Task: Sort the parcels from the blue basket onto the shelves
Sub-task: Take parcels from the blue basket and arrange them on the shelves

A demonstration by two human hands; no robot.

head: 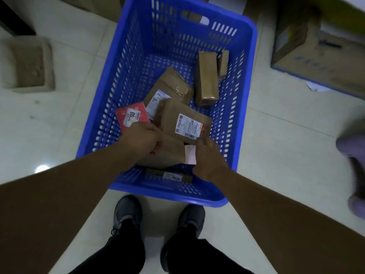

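A blue slotted basket (243,91) stands on the floor in front of my feet, with several brown cardboard parcels inside. Both my hands reach into its near end. My left hand (141,138) grips the left edge of a flat brown parcel (169,153), and my right hand (209,159) holds that parcel's right side by its white label. Just beyond lie a labelled brown box (187,121), a red envelope (132,115) marked 03, another labelled box (169,86) and a tall plain box (207,80). A thin dark parcel (167,175) lies against the near wall.
Pale tiled floor surrounds the basket. A big cardboard box (320,50) sits at the right rear, an open shallow carton (29,64) at the left. A blurred purple shape (353,175) shows at the right edge. My dark shoes (128,212) stand just before the basket.
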